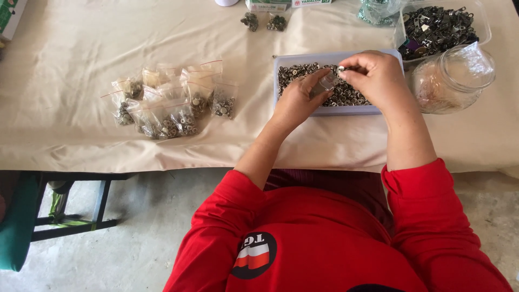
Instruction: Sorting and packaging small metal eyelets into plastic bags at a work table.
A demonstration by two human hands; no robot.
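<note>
My left hand (299, 100) holds a small clear plastic bag (326, 83) over a shallow grey tray (346, 110) full of small metal snap fasteners (294, 72). My right hand (377, 75) hovers above the same tray, its fingertips pinched on a few fasteners right at the bag's mouth. Both hands meet over the middle of the tray. The fasteners under the hands are hidden.
A pile of filled small bags (170, 105) with red seal strips lies to the left on the cream tablecloth (70, 70). A clear glass jar (454, 78) lies right of the tray. A clear tub of dark metal parts (438, 27) stands behind it. A dark bench frame (70, 216) is below left.
</note>
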